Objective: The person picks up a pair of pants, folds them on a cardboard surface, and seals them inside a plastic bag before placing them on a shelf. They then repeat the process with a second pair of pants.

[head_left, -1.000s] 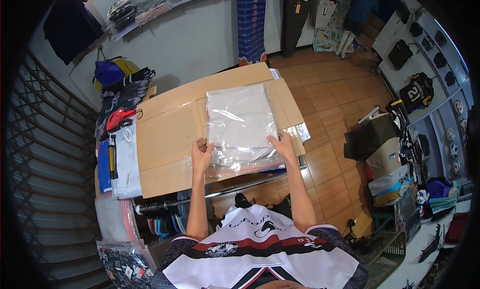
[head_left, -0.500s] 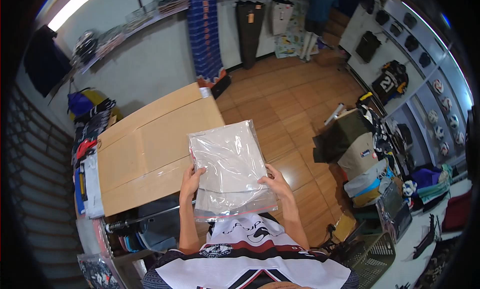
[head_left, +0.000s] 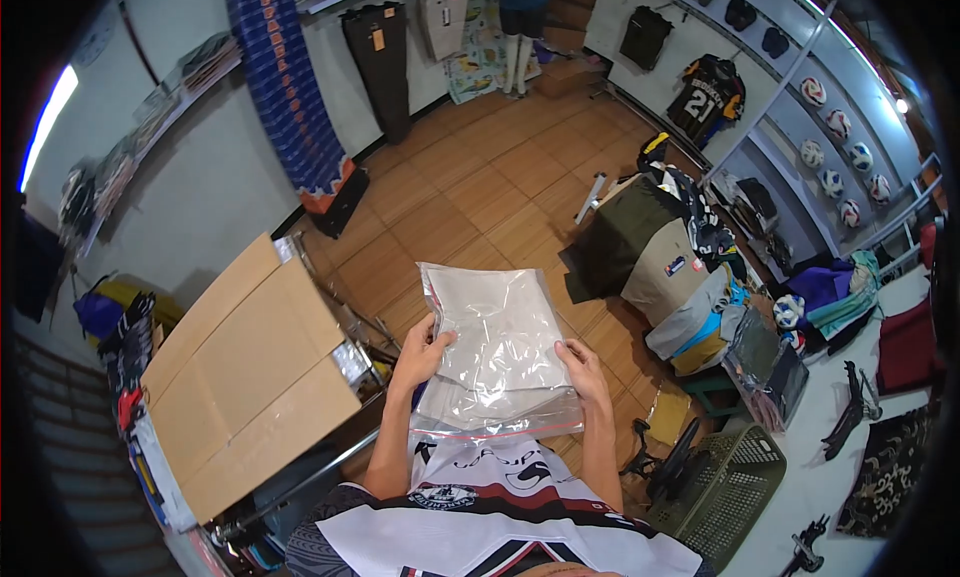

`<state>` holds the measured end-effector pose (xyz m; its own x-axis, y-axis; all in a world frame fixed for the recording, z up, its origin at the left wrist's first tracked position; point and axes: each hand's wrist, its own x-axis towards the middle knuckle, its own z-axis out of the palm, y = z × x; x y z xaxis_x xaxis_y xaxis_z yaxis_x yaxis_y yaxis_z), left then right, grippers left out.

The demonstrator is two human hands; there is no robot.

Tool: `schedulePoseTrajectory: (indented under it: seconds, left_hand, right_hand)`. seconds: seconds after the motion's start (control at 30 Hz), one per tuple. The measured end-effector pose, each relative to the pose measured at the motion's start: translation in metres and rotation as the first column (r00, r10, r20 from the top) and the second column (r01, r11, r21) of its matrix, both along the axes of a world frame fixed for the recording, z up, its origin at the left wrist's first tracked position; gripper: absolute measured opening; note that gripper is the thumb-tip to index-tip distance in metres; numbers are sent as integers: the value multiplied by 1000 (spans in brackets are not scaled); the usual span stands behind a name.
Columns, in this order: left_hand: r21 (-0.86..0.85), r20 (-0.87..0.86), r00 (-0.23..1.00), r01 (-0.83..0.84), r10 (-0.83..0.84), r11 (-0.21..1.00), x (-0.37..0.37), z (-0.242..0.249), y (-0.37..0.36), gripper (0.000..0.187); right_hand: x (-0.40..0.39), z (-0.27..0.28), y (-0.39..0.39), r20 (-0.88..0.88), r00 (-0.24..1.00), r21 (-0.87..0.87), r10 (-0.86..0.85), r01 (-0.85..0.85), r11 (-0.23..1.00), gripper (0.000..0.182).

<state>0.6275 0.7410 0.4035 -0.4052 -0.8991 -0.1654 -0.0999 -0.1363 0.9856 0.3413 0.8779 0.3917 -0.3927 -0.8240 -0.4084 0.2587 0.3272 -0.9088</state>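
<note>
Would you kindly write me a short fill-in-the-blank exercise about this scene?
1. The clear bag held by the left hand and right hand has a near end edged in the colour ____.
2. The cardboard lies on the ____-hand side of the bag.
3. The hanging black jersey shows the number ____.

Missing words: red; left; 21.

A flattened cardboard sheet (head_left: pixel 245 377) is covering most of the desk (head_left: pixel 330 464). Shiny plastic packaging (head_left: pixel 350 360) is poking out beneath it at the right edge, while a white packet (head_left: pixel 157 467) is lying along the left edge.
</note>
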Motion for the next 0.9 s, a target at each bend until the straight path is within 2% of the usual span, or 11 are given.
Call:
schedulePoseTrajectory:
  seconds: [0.13, 0.3, 0.43, 0.5, 0.57, 0.63, 0.73, 0.9]
  left_hand:
    - [21, -42, 999, 31, -30, 999, -47, -6, -56, 31]
    - [19, -55, 998, -1, 2, 1000, -88, -20, -154, 27]
    - [12, -48, 998, -32, 33, 999, -101, -2, -240, 26]
    - [-102, -15, 997, -71, 70, 992, -95, -9, -284, 23]
    - [-146, 27, 992, -122, 127, 982, -83, -15, -318, 22]
    - [-135, 81, 977, -187, 199, 973, -64, -11, -348, 24]
    - [-249, 165, 923, -302, 347, 920, -29, 1, -376, 27]
    - [-247, 149, 785, -559, 601, 792, 32, 4, -412, 25]
  right_hand:
    - [-42, -6, -42, 2, 1000, 29, -30, 30, 999, 25]
    - [-82, -8, -142, 15, 998, 22, -55, 55, 998, 29]
    - [-108, 0, -250, 31, 992, 78, 119, -121, 990, 39]
    - [-113, -1, -313, -45, 978, 93, 204, -200, 975, 39]
    - [-106, 2, -371, -138, 953, 108, 271, -258, 960, 40]
    - [-87, 13, -424, -85, 955, 61, 286, -281, 958, 35]
    - [-53, 6, -500, -81, 927, -55, 367, -372, 927, 30]
    - [22, 19, -612, -197, 809, -133, 555, -582, 802, 32]
